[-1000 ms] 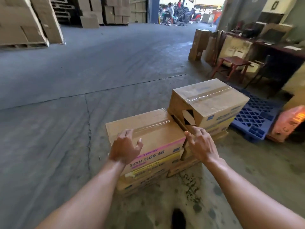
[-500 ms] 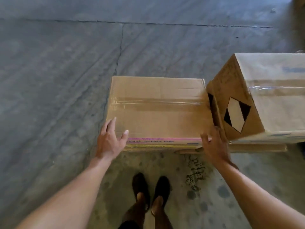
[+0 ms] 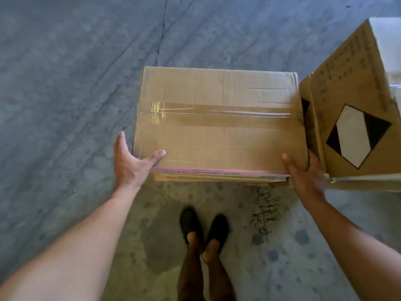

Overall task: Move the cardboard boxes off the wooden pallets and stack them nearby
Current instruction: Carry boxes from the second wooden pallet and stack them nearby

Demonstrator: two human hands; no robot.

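Observation:
A taped cardboard box (image 3: 217, 131) with a pink-edged label tops a short stack of boxes (image 3: 217, 178) on the concrete floor right in front of me. My left hand (image 3: 130, 168) clasps its near left corner, thumb on the top face and fingers along the left side. My right hand (image 3: 308, 179) holds the near right corner, thumb on top, with its fingers hidden in the gap beside the neighbouring box. No pallet is visible.
A taller cardboard box (image 3: 347, 94) with a black-and-white diamond mark stands tight against the right side. My feet (image 3: 204, 227) are just short of the stack. Grey concrete floor (image 3: 65, 83) with a crack lies to the left and beyond.
My view has tilted down and closed in on the stack. Both hands went from resting near the front edge to clasping the top box's near corners.

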